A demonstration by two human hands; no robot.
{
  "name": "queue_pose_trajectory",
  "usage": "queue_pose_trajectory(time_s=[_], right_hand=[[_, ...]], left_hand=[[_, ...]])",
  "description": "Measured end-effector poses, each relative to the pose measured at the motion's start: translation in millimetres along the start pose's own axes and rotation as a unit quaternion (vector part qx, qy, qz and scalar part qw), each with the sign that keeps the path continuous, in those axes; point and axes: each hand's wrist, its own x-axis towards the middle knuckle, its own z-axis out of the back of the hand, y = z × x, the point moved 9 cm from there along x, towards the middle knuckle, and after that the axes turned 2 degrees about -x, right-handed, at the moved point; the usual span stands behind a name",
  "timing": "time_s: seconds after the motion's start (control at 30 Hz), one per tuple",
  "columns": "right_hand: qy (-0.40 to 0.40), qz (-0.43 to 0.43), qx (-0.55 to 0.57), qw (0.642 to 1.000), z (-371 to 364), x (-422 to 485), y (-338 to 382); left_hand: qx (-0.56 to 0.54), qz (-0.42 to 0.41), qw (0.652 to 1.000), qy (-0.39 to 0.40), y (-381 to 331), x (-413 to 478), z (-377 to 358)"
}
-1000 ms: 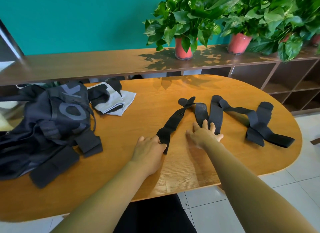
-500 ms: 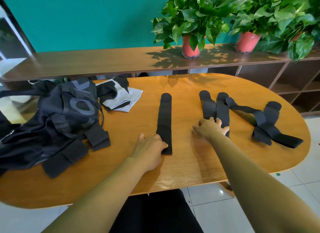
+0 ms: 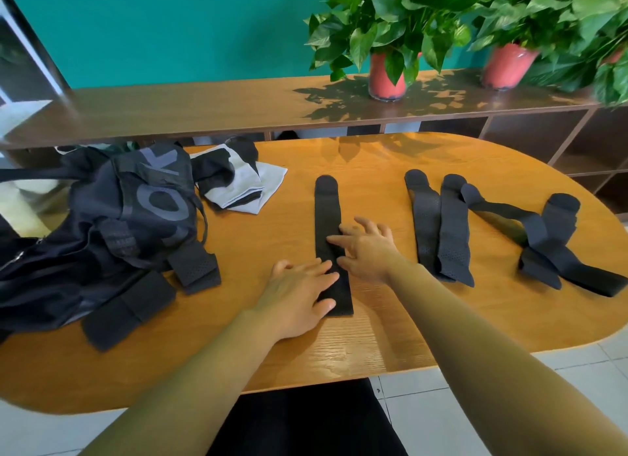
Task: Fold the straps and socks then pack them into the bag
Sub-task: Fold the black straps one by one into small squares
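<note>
Head view: long black perforated strap (image 3: 327, 211) straight on wooden desk (image 3: 373, 336). Left hand (image 3: 299, 292) flat on its near end, right hand (image 3: 367, 252) splayed mid-length, likely pinning it for folding.

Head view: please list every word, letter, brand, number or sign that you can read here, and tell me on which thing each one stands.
"OK": large grey letters printed on the black bag, running sideways up its fabric.
A part of one more grey letter next to the "O" is lost in a fold of the bag and cannot be read.
No other text can be seen in this view.
</note>
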Motion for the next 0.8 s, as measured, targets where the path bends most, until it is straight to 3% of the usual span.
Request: queue_pose_trajectory(time_s=[0.33, 0.7, 0.8], right_hand=[[0.019, -0.016, -0.027, 0.999, 0, 41, 2], [0.049, -0.031, -0.075, 0.996, 0, 66, 26], [0.028, -0.036, -0.034, 0.998, 8, 60, 30]], left_hand=[[0.024, -0.039, 0.999, 0.020, 13, -25, -3], [0.048, -0.022, 0.999, 0.002, 23, -41, -3], [0.048, -0.017, 0.999, 0.005, 23, -42, -3]])
